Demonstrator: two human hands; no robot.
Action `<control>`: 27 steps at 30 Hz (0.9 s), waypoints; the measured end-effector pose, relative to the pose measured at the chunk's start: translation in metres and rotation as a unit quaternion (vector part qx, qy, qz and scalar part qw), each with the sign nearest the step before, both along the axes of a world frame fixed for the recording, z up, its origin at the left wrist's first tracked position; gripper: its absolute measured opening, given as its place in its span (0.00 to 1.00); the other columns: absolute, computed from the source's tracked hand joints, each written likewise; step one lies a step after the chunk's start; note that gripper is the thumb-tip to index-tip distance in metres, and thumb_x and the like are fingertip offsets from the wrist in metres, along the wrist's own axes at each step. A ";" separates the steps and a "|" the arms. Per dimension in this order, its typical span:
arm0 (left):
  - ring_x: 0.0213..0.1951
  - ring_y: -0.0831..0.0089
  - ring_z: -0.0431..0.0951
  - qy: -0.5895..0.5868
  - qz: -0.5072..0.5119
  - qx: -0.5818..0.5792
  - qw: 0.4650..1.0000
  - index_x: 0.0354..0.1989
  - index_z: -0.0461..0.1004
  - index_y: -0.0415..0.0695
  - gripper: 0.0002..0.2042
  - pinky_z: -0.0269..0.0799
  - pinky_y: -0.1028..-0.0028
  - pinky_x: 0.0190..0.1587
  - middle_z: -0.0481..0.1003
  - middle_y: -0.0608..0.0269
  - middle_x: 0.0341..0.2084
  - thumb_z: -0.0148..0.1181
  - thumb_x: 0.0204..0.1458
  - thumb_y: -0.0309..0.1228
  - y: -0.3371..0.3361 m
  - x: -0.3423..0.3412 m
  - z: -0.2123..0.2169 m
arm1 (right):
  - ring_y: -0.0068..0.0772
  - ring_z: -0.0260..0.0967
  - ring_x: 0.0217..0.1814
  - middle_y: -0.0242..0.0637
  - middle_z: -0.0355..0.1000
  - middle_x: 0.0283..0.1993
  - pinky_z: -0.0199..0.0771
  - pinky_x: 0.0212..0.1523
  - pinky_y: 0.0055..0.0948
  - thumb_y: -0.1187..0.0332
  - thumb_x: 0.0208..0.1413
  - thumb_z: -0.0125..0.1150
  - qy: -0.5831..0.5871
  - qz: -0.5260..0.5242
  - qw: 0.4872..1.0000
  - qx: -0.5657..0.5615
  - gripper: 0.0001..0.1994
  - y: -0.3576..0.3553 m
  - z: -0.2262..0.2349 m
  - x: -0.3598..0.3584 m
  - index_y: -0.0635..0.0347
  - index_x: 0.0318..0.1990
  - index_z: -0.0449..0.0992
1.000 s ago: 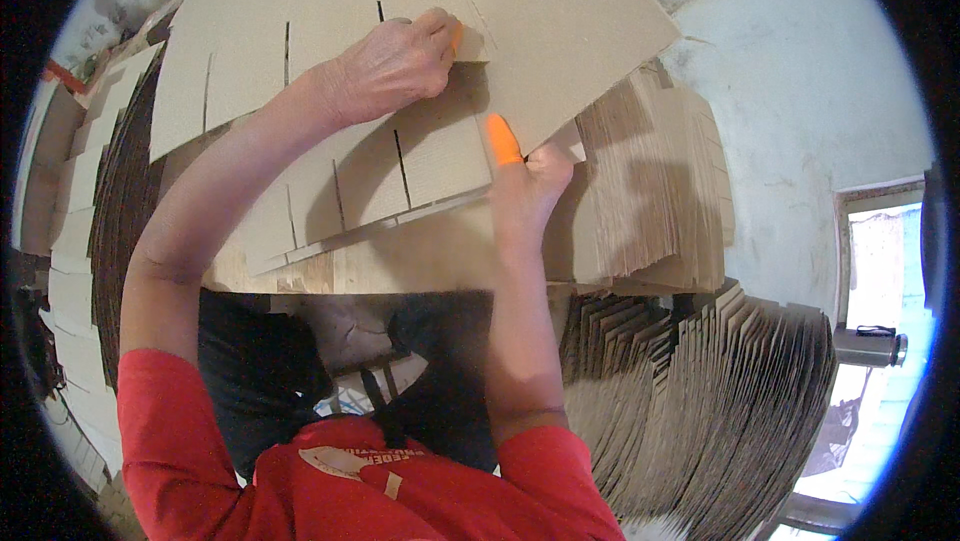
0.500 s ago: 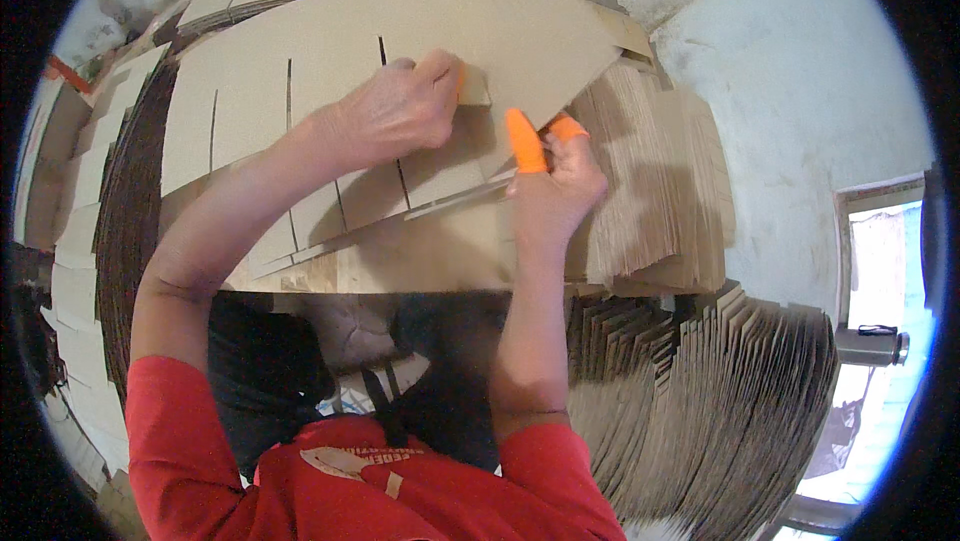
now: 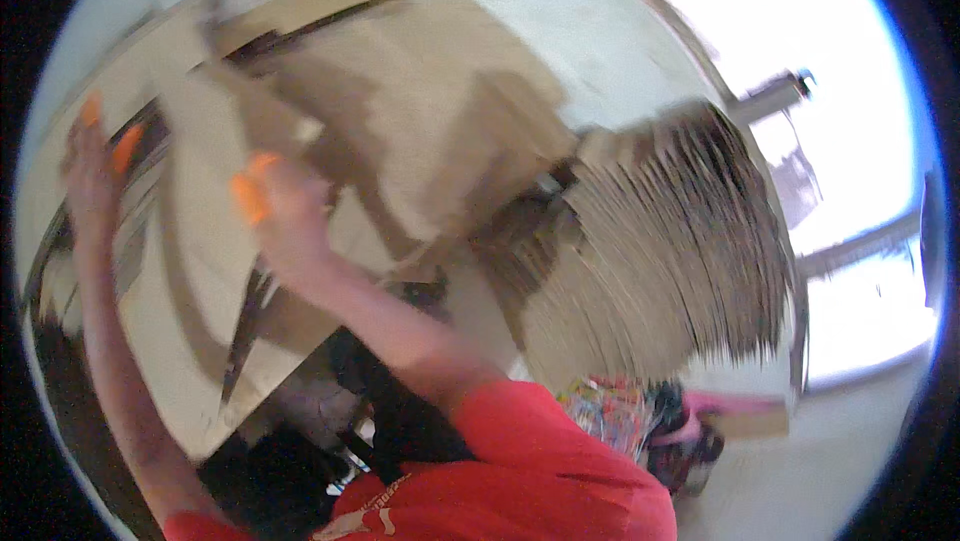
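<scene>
Blurred by motion, both my hands are over the tan cardboard on the work table. My left hand (image 3: 93,176) is at the far left, with orange covers on thumb and finger; these are spread apart over a slotted cardboard sheet (image 3: 150,131). My right hand (image 3: 292,221), also with orange finger covers, is closed above a pale cardboard sheet (image 3: 190,261). Whatever its fingers may hold is too smeared to make out. Past the right hand stands a pile of cardboard (image 3: 430,61), with shadows across it.
A large fanned row of cardboard pieces (image 3: 680,231) stands to the right of the table. Behind it are a bright window (image 3: 770,11) and a pale wall (image 3: 580,31). Colourful material (image 3: 610,411) and a pink item (image 3: 710,406) lie low at the right.
The view has swung to the right, bringing the window and fanned cardboard further in. My hands have moved apart; the left one has gone from a closed fist to spread fingers.
</scene>
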State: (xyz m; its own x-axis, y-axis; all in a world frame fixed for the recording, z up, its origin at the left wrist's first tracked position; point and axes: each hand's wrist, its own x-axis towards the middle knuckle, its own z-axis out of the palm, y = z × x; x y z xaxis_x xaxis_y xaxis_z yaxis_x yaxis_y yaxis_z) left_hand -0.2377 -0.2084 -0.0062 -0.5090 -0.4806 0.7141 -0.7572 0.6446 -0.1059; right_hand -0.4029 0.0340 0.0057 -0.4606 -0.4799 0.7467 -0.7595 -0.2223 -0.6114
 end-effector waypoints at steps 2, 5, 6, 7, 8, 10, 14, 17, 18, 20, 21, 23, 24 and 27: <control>0.59 0.50 0.66 -0.082 0.046 -0.066 0.993 0.62 0.60 0.39 0.23 0.62 0.53 0.60 0.69 0.47 0.55 0.51 0.58 0.28 -0.065 0.024 -0.040 | 0.52 0.66 0.27 0.48 0.66 0.26 0.65 0.27 0.41 0.75 0.53 0.60 -0.049 0.029 0.998 0.020 0.06 0.005 0.009 0.002 0.64 0.34 0.69; 0.60 0.48 0.64 -0.195 -0.008 -0.156 0.968 0.62 0.59 0.37 0.22 0.59 0.53 0.62 0.67 0.47 0.56 0.49 0.57 0.24 -0.114 0.048 -0.069 | 0.58 0.71 0.32 0.51 0.71 0.29 0.67 0.29 0.47 0.73 0.55 0.58 -0.095 0.061 0.991 0.068 0.06 0.007 0.015 0.005 0.64 0.39 0.70; 0.60 0.48 0.64 -0.199 -0.026 -0.153 0.968 0.62 0.59 0.37 0.22 0.59 0.54 0.62 0.68 0.47 0.56 0.49 0.57 0.24 -0.118 0.052 -0.076 | 0.57 0.72 0.32 0.51 0.71 0.29 0.67 0.29 0.47 0.73 0.55 0.58 -0.091 0.063 0.992 0.064 0.07 0.005 0.013 0.006 0.64 0.39 0.70; 0.60 0.49 0.64 -0.186 -0.041 -0.133 0.973 0.62 0.59 0.38 0.23 0.60 0.55 0.62 0.68 0.47 0.56 0.49 0.57 0.24 -0.108 0.041 -0.072 | 0.57 0.72 0.32 0.52 0.71 0.29 0.67 0.29 0.47 0.74 0.55 0.58 -0.090 0.062 0.992 0.061 0.07 0.007 0.009 0.005 0.65 0.40 0.70; 0.60 0.49 0.65 -0.160 -0.049 -0.100 0.981 0.62 0.60 0.39 0.23 0.60 0.56 0.62 0.68 0.47 0.56 0.48 0.57 0.23 -0.090 0.029 -0.066 | 0.57 0.72 0.32 0.52 0.71 0.29 0.67 0.30 0.47 0.74 0.55 0.58 -0.085 0.056 0.992 0.078 0.08 0.009 0.007 0.003 0.64 0.41 0.69; 0.60 0.50 0.65 -0.108 -0.060 -0.038 0.992 0.63 0.60 0.40 0.23 0.61 0.57 0.61 0.68 0.47 0.55 0.48 0.56 0.22 -0.056 0.010 -0.048 | 0.57 0.72 0.33 0.52 0.71 0.29 0.68 0.30 0.47 0.76 0.54 0.58 -0.075 0.049 0.990 0.110 0.09 0.013 0.004 0.005 0.64 0.42 0.69; 0.60 0.51 0.65 -0.005 -0.068 0.062 0.996 0.63 0.60 0.43 0.24 0.62 0.61 0.61 0.69 0.48 0.55 0.47 0.56 0.21 -0.021 0.001 -0.001 | 0.48 0.69 0.25 0.50 0.68 0.25 0.65 0.25 0.37 0.74 0.54 0.61 -0.056 0.001 0.997 0.056 0.08 0.006 -0.006 0.009 0.67 0.39 0.70; 0.59 0.52 0.67 0.006 -0.064 0.068 0.996 0.64 0.60 0.45 0.25 0.64 0.62 0.60 0.69 0.48 0.55 0.47 0.55 0.20 -0.021 0.004 0.019 | 0.46 0.69 0.25 0.49 0.68 0.25 0.65 0.25 0.36 0.75 0.54 0.61 -0.031 -0.022 0.999 0.007 0.09 0.003 -0.005 0.007 0.67 0.41 0.70; 0.59 0.52 0.68 -0.006 -0.062 0.050 0.997 0.65 0.60 0.45 0.26 0.65 0.62 0.59 0.69 0.48 0.55 0.46 0.55 0.20 -0.025 0.007 0.021 | 0.46 0.69 0.25 0.48 0.68 0.25 0.65 0.25 0.35 0.76 0.54 0.61 -0.046 -0.014 0.999 -0.004 0.09 0.004 -0.003 0.005 0.68 0.41 0.70; 0.57 0.52 0.69 -0.025 -0.062 0.017 0.998 0.65 0.59 0.45 0.26 0.68 0.62 0.57 0.69 0.48 0.56 0.46 0.55 0.20 -0.039 0.013 0.016 | 0.45 0.68 0.25 0.48 0.67 0.25 0.66 0.25 0.34 0.77 0.53 0.61 -0.058 -0.007 0.998 -0.009 0.10 0.008 0.002 0.004 0.68 0.42 0.70; 0.57 0.52 0.70 -0.028 -0.063 -0.002 0.998 0.64 0.60 0.44 0.26 0.69 0.61 0.56 0.69 0.49 0.56 0.46 0.54 0.19 -0.047 0.013 0.015 | 0.44 0.68 0.25 0.47 0.67 0.26 0.66 0.25 0.33 0.77 0.53 0.61 -0.053 -0.007 0.999 -0.007 0.10 0.010 0.006 0.004 0.68 0.42 0.70; 0.56 0.52 0.71 -0.037 -0.067 -0.013 0.997 0.64 0.60 0.43 0.27 0.71 0.61 0.54 0.69 0.49 0.56 0.47 0.53 0.18 -0.060 0.018 0.007 | 0.43 0.66 0.24 0.47 0.67 0.26 0.66 0.25 0.33 0.78 0.52 0.62 -0.046 -0.004 0.999 -0.018 0.10 0.008 0.007 0.004 0.68 0.42 0.70; 0.55 0.53 0.71 -0.044 -0.065 -0.010 0.997 0.63 0.60 0.43 0.27 0.72 0.62 0.53 0.69 0.49 0.56 0.48 0.52 0.17 -0.061 0.025 0.010 | 0.43 0.66 0.24 0.47 0.67 0.26 0.65 0.25 0.32 0.79 0.52 0.62 -0.044 0.004 0.998 -0.035 0.11 0.004 0.006 0.005 0.67 0.42 0.70; 0.55 0.55 0.72 -0.084 -0.035 -0.047 0.995 0.62 0.62 0.41 0.27 0.75 0.63 0.50 0.69 0.48 0.55 0.50 0.49 0.16 -0.026 0.002 0.005 | 0.43 0.66 0.24 0.47 0.67 0.26 0.65 0.25 0.33 0.79 0.51 0.62 -0.056 0.003 0.998 -0.022 0.11 0.007 -0.001 0.002 0.68 0.42 0.70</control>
